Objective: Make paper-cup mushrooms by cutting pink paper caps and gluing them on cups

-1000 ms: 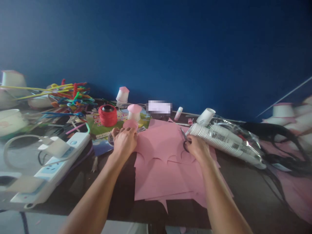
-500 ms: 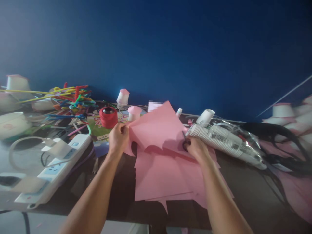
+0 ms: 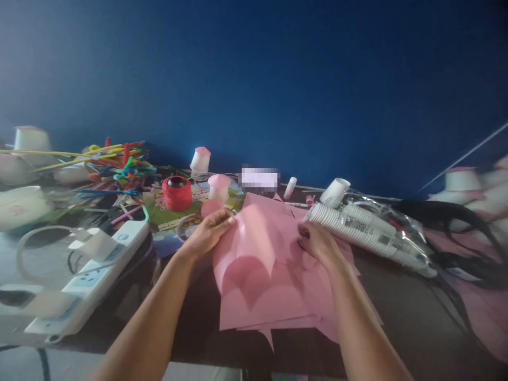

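Note:
My left hand [image 3: 210,230] is closed, its thumb and fingers pinching the upper left edge of a pink paper sheet [image 3: 244,233] with a curved cut-out along its lower side. The sheet is bent and partly overlaps a pile of pink paper [image 3: 265,307] on the dark table. My right hand [image 3: 317,241] is closed around the dark handles of scissors [image 3: 293,214], at the right side of the pile. Most of the scissors is hidden by the fingers; a short bit of blade shows. A round pink paper piece [image 3: 212,208] lies just beyond my left hand.
Left stand a red thread spool [image 3: 177,193], a white power strip [image 3: 93,275] and pipe cleaners [image 3: 123,164]. A pink-topped paper cup [image 3: 219,188] and a glue stick [image 3: 290,188] are behind the paper. Stacked paper cups [image 3: 349,227] in plastic lie right, before a blue wall [image 3: 254,84].
The pink sheet has come down from its raised, tilted position onto the pile. My left hand has moved right with its edge. My right hand stays nearly in place.

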Tool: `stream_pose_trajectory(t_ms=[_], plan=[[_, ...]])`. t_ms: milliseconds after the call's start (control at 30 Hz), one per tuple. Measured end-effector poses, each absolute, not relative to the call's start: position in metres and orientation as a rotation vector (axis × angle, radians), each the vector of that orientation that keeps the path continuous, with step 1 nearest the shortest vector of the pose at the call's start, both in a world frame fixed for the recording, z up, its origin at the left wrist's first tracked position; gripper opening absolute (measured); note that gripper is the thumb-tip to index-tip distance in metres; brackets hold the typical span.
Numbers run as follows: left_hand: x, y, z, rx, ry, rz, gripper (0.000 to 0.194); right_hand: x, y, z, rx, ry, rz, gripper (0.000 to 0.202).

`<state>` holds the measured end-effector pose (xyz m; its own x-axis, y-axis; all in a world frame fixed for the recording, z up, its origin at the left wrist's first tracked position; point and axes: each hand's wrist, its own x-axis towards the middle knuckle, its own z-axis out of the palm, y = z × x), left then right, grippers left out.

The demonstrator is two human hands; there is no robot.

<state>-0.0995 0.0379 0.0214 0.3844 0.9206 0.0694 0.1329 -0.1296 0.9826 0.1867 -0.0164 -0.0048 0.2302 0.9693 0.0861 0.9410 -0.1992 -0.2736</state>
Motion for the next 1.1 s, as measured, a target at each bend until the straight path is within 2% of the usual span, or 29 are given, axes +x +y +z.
stream_pose_trajectory(t_ms=[133, 233, 400, 600, 733, 1100], plan=[[-0.097, 0.037, 0.018, 1.862, 0.836, 0.515, 0.025, 0.194, -0.015, -0.003, -2.112, -1.597, 0.284, 0.025], [-0.094, 0.041, 0.012, 2.014, 0.910, 0.453, 0.025, 0.201, -0.013, 0.000, -1.895, -1.260, 0.373, 0.022], [-0.092, 0.044, 0.001, 2.139, 0.961, 0.448, 0.020, 0.204, -0.011, 0.006, -1.319, -0.895, 0.492, 0.032], [-0.086, 0.040, -0.003, 2.294, 1.067, 0.719, 0.011, 0.178, -0.018, 0.008, -1.420, -1.548, 0.223, 0.031], [-0.084, 0.039, -0.001, 2.284, 1.039, 0.884, 0.010, 0.155, -0.023, 0.007, -1.465, -1.922, 0.320, 0.027], [-0.082, 0.035, -0.003, 2.278, 1.092, 1.066, 0.015, 0.144, -0.023, -0.010, -1.617, -2.092, 0.411, 0.022]])
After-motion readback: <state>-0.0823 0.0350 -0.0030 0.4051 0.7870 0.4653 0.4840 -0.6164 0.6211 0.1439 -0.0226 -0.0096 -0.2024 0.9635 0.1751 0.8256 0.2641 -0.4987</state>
